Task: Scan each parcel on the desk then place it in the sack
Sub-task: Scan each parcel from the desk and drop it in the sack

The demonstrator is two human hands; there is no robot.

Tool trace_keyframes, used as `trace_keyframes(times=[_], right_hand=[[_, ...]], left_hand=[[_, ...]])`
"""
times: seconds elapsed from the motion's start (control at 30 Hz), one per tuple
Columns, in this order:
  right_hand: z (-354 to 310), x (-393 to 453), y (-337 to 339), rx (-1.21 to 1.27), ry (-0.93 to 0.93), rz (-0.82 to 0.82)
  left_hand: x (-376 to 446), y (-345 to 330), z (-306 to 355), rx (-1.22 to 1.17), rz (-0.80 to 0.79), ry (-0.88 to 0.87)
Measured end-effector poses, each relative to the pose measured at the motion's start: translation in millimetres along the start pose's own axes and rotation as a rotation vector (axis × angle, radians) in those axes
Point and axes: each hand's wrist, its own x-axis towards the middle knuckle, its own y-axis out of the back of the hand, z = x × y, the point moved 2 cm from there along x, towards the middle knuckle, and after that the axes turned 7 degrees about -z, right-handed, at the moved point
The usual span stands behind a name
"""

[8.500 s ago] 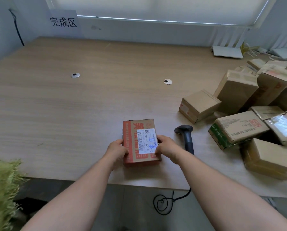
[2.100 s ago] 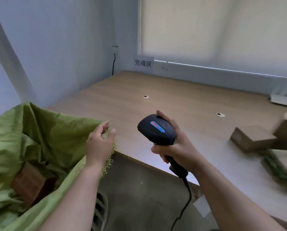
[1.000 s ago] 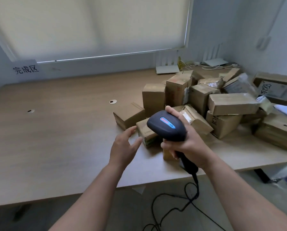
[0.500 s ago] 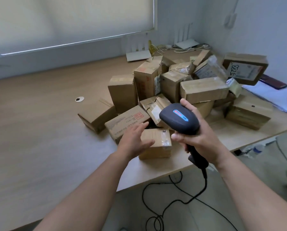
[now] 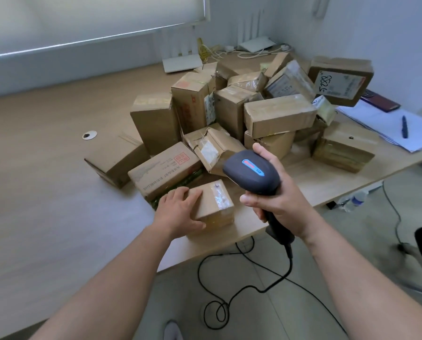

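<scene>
Your desk point(image 5: 45, 192) fills most of the view, a pale wood top running from the wall under the blind point(image 5: 82, 18) down to its near edge by your arms. On its right half sits the pile point(image 5: 241, 111) of brown cardboard parcels, some upright, some tilted and leaning on each other, with one labelled box point(image 5: 341, 81) propped highest at the back right. Right of the pile lie white papers point(image 5: 386, 123) with a pen point(image 5: 404, 126) on top. At the pile's near left, a long box point(image 5: 164, 171) with a red stamp lies flat, and a plain box point(image 5: 118, 159) sits just beside it on the left. Nearest to you, at the desk's front edge, is the small parcel point(image 5: 213, 204), taped across its top and touching the long box behind it. Your left hand point(image 5: 179, 211) rests on this parcel, fingers laid over its top left part and thumb curled against its near side, so you grip it where it stands on the desk. Your right hand point(image 5: 273, 195) holds the scanner point(image 5: 251, 174) up in the air just right of that parcel, fingers wrapped tight around the handle, the black head with its blue and red mark facing up. The scanner's cable point(image 5: 241, 288) hangs from the handle and loops on the floor below the desk edge. A small grommet point(image 5: 89, 135) sits in the desk left of the pile.
</scene>
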Motion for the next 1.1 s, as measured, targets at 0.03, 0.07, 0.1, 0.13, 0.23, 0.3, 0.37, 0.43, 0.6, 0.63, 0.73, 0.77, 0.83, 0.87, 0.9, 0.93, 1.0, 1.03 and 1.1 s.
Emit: trace_keyframes(times=[0.03,0.07,0.1,0.13,0.23,0.3,0.37,0.43,0.6,0.63,0.73,0.77,0.83,0.87,0.9,0.93,1.0,1.03,1.1], right_hand=[[-0.9,0.9,-2.7,-0.001,0.005,-0.011],[-1.5,2.3,-5.4,0.0,0.012,-0.024],[-2.3,4.0,-8.6,0.002,0.021,-0.037],[-2.9,5.7,-12.3,0.005,0.03,-0.052],[-4.7,11.1,-28.4,0.013,0.051,-0.113],[-4.5,14.9,-42.7,0.032,0.058,-0.162],[-3.1,19.1,-59.1,0.055,0.065,-0.205],[-2.2,22.1,-77.1,0.059,0.075,-0.239],[-7.1,25.3,-118.5,0.046,0.075,-0.276],[-8.8,26.2,-125.3,0.038,0.072,-0.278],[-13.4,28.5,-142.3,0.023,0.065,-0.275],[-14.3,29.0,-147.2,0.018,0.061,-0.277],[-15.3,29.3,-155.4,0.015,0.049,-0.28],[-15.3,29.2,-158.6,0.013,0.042,-0.277],[-15.4,29.1,-161.6,0.012,0.037,-0.272],[-15.2,28.8,-164.4,0.01,0.034,-0.266],[-14.7,28.1,-169.8,0.009,0.036,-0.26],[-14.2,27.6,-172.2,0.007,0.035,-0.252],[-14.1,26.6,-176.1,-0.001,0.025,-0.232]], left_hand=[[-5.7,0.2,-1.9,-0.012,-0.013,0.011],[-12.0,0.5,-5.0,-0.033,-0.033,0.025],[-19.2,0.9,-8.6,-0.057,-0.052,0.042],[-27.3,0.9,-13.1,-0.082,-0.067,0.062],[-53.4,-3.5,-33.0,-0.161,-0.085,0.139],[-71.8,-8.0,-50.2,-0.222,-0.093,0.207],[-88.1,-10.2,-68.5,-0.283,-0.094,0.281],[-101.3,-9.6,-87.6,-0.345,-0.096,0.347],[-122.8,-8.4,-136.5,-0.474,-0.086,0.394],[-125.8,-7.6,-143.3,-0.481,-0.054,0.407],[-132.0,-6.0,-154.0,-0.357,0.027,0.434],[-134.8,-7.2,-154.4,-0.299,0.021,0.441],[-140.4,-11.8,-155.7,-0.187,-0.019,0.462],[-142.3,-13.1,-156.6,-0.15,-0.03,0.469],[-142.2,-13.5,-159.2,-0.126,-0.022,0.471],[-141.9,-12.7,-161.8,-0.129,-0.008,0.478],[-140.2,-9.8,-169.3,-0.264,0.02,0.509],[-139.0,-9.7,-174.0,-0.4,0.034,0.525],[-138.6,-10.5,-184.2,-0.799,0.093,0.511]])
